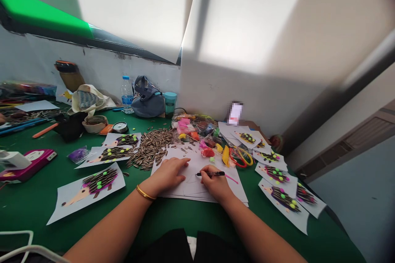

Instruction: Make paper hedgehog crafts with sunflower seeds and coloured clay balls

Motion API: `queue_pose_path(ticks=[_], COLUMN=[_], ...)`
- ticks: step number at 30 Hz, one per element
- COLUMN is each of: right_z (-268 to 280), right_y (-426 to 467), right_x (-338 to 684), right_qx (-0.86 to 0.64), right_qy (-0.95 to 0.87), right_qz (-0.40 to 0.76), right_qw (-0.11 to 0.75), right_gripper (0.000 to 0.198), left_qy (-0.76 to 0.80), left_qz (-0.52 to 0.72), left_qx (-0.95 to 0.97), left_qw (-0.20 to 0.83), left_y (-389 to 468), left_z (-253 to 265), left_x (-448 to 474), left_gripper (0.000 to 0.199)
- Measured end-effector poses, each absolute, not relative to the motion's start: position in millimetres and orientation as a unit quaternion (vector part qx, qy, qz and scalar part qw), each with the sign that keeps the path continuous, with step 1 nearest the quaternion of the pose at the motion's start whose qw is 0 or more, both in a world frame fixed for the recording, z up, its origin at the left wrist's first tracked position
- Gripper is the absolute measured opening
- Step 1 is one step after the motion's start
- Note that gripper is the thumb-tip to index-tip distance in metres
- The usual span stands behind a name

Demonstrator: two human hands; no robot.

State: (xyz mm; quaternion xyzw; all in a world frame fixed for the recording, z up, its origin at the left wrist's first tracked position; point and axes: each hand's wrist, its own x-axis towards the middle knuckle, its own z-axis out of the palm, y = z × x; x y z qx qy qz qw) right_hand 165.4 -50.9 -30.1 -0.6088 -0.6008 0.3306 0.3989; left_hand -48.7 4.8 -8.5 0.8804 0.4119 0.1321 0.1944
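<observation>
In the head view, my right hand (pixel 212 181) grips a black pen (pixel 218 173), its tip close to the white paper (pixel 191 191) in front of me. Thin, faint lines show on the sheet near the tip. My left hand (pixel 169 173) lies on the left part of the same paper, fingers stretched out, a gold bangle (pixel 145 192) on its wrist. A heap of sunflower seeds (pixel 156 144) borders the paper's upper left. Along its upper right lie a yellow clay piece (pixel 226 156) and scissors (pixel 242 157) with red and yellow handles.
Finished-looking hedgehog pictures of seeds, one at left (pixel 101 183) and one at right (pixel 284 197), flank the paper on the green table (pixel 173 218). Bagged coloured clay (pixel 197 125), a water bottle (pixel 126 94), a blue-grey bag (pixel 148 100) and a purple power strip (pixel 33 164) stand around.
</observation>
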Motion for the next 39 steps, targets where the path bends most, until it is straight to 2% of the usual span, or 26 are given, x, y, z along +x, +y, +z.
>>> queue_pose_path(ticks=[15,29,39], right_z=[-29.0,-24.5,-28.7], right_y=[-50.2,-52.8,-52.2], right_x=[165.6,170.0,164.6], right_qx=[-0.626,-0.599,-0.577], right_qy=[-0.603,-0.598,-0.635], right_qz=[0.313,0.300,0.336], right_qw=[0.383,0.440,0.389], right_gripper=[0.014,0.016,0.021], left_qy=[0.412,0.411,0.412], left_qz=[0.134,0.135,0.138], left_qx=[0.880,0.880,0.880], left_qw=[0.193,0.195,0.192], left_y=[5.9,5.2,5.4], left_z=[-10.7,-9.1,-11.2], left_x=[-49.0,-48.6,-48.7], left_gripper=[0.065,0.066,0.066])
